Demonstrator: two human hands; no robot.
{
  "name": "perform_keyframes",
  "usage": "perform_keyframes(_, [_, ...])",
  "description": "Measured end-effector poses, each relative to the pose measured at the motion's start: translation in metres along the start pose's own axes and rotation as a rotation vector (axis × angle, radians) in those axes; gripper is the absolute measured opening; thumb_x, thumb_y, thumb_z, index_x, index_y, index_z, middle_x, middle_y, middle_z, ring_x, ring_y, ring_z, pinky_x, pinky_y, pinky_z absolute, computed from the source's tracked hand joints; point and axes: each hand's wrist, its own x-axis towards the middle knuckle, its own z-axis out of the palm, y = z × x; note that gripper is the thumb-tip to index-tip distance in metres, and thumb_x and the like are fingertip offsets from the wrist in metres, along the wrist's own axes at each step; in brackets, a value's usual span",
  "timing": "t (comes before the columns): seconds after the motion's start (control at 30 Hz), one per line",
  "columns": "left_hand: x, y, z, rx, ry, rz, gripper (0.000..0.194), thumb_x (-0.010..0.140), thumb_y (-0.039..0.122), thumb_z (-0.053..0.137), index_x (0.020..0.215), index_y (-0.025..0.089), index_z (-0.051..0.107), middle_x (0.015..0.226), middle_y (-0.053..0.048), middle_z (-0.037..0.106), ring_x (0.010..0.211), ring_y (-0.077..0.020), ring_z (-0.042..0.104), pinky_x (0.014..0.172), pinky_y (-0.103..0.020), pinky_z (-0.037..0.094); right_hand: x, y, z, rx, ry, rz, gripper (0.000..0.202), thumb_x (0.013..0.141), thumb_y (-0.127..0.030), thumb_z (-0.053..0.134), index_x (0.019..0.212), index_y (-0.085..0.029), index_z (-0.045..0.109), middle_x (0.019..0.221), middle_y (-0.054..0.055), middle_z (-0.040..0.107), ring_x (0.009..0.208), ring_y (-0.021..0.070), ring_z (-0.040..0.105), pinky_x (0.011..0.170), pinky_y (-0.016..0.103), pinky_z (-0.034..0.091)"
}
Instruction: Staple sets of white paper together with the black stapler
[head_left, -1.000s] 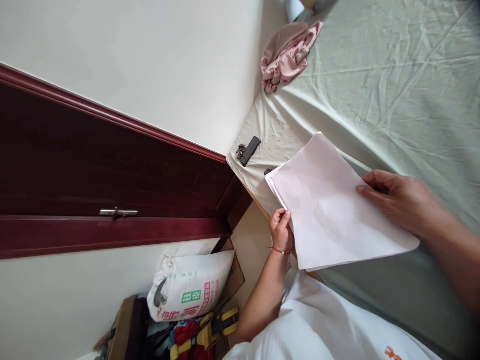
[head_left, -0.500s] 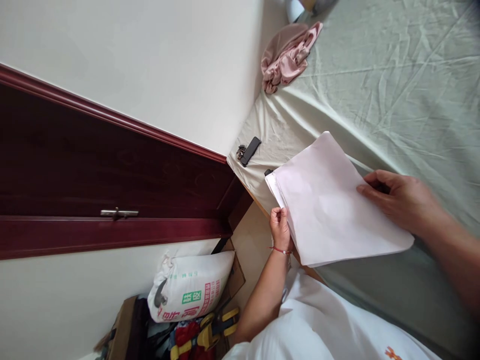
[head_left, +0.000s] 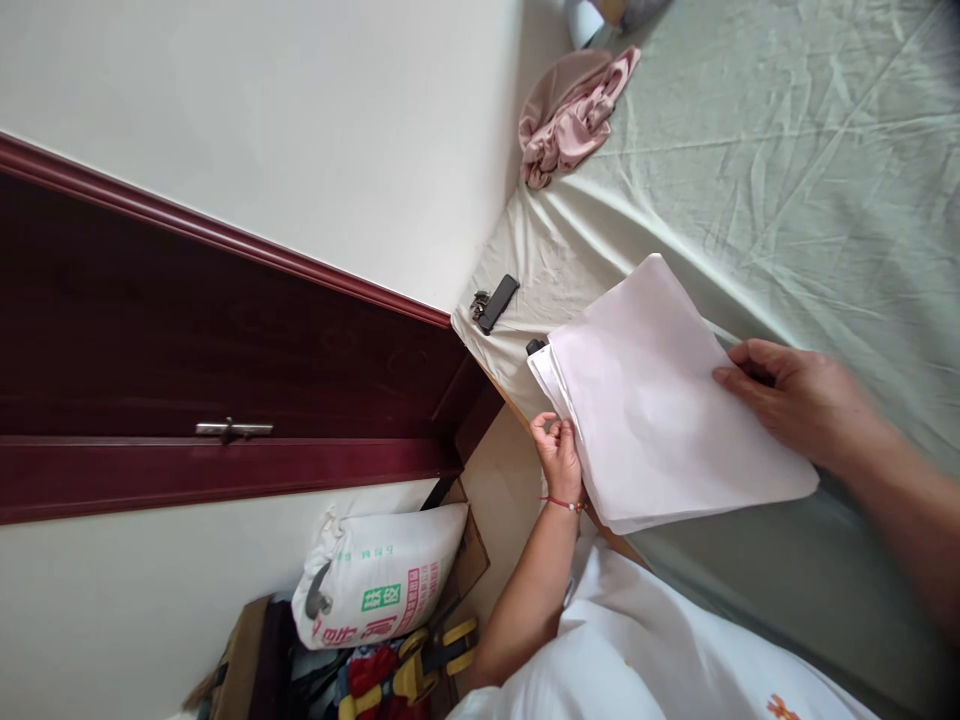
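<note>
A stack of white paper sheets [head_left: 667,400] is held over the corner of the green cloth. My left hand [head_left: 559,455], with a red string bracelet at the wrist, pinches the stack's left edge, where several sheets fan slightly apart. On the opposite edge, my right hand [head_left: 787,400] grips the paper between thumb and fingers. A small black object [head_left: 535,347] pokes out behind the stack's upper left edge; its kind is hidden. Beyond it lies a black clip-like object [head_left: 498,303] with small metal pieces [head_left: 480,304] beside it.
The wrinkled pale green cloth [head_left: 787,150] covers the surface. Crumpled pink fabric [head_left: 570,125] lies near the wall. A dark red door [head_left: 225,330] is at the left. A white printed sack [head_left: 382,575] stands below, beside yellow-and-black items [head_left: 412,675].
The sheets at the left edge have spread further apart. My left thumb and fingers have shifted and opened slightly. The right hand keeps its grip.
</note>
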Motion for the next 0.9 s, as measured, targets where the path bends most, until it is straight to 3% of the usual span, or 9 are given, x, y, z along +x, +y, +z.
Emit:
perform_keyframes(0.2, [-0.001, 0.002, 0.003, -0.031, 0.024, 0.002, 0.035, 0.075, 0.046, 0.082, 0.090, 0.020, 0.062, 0.088, -0.001, 0.062, 0.083, -0.0137, 0.058, 0.081, -0.026, 0.044, 0.002, 0.002, 0.001, -0.006, -0.004, -0.056, 0.029, 0.081, -0.052, 0.054, 0.081, -0.026, 0.065, 0.067, 0.001, 0.068, 0.062, 0.0195, 0.057, 0.059, 0.031, 0.040])
perform_keyframes(0.33, [-0.002, 0.003, 0.002, -0.076, 0.018, -0.060, 0.036, 0.078, 0.052, 0.078, 0.093, 0.021, 0.066, 0.091, 0.000, 0.063, 0.083, -0.0136, 0.056, 0.079, -0.025, 0.043, 0.002, 0.003, 0.001, -0.027, -0.019, -0.051, 0.028, 0.082, -0.052, 0.053, 0.079, -0.026, 0.064, 0.064, 0.000, 0.066, 0.061, 0.0186, 0.056, 0.058, 0.031, 0.039])
perform_keyframes(0.53, [-0.004, 0.001, -0.001, -0.089, -0.025, -0.093, 0.041, 0.075, 0.055, 0.080, 0.076, 0.020, 0.058, 0.070, 0.005, 0.050, 0.066, -0.0106, 0.046, 0.068, -0.023, 0.038, 0.003, 0.007, 0.004, -0.021, -0.024, -0.075, 0.031, 0.083, -0.054, 0.053, 0.083, -0.026, 0.066, 0.066, -0.001, 0.067, 0.061, 0.0179, 0.056, 0.058, 0.030, 0.039])
perform_keyframes(0.77, [-0.006, 0.010, 0.000, -0.055, -0.040, -0.112, 0.043, 0.071, 0.053, 0.082, 0.075, 0.019, 0.056, 0.069, 0.005, 0.049, 0.065, -0.0104, 0.042, 0.066, -0.023, 0.035, 0.004, 0.009, 0.004, -0.021, -0.052, -0.086, 0.033, 0.084, -0.056, 0.055, 0.088, -0.027, 0.069, 0.072, -0.001, 0.070, 0.065, 0.0180, 0.058, 0.061, 0.030, 0.040])
perform_keyframes(0.9, [-0.007, 0.014, 0.002, -0.082, -0.071, -0.139, 0.045, 0.073, 0.056, 0.080, 0.074, 0.021, 0.052, 0.069, 0.005, 0.047, 0.064, -0.0108, 0.040, 0.065, -0.024, 0.034, 0.003, 0.004, 0.002, -0.044, -0.004, -0.081, 0.032, 0.082, -0.054, 0.056, 0.086, -0.026, 0.071, 0.068, 0.000, 0.068, 0.061, 0.0176, 0.056, 0.059, 0.030, 0.038])
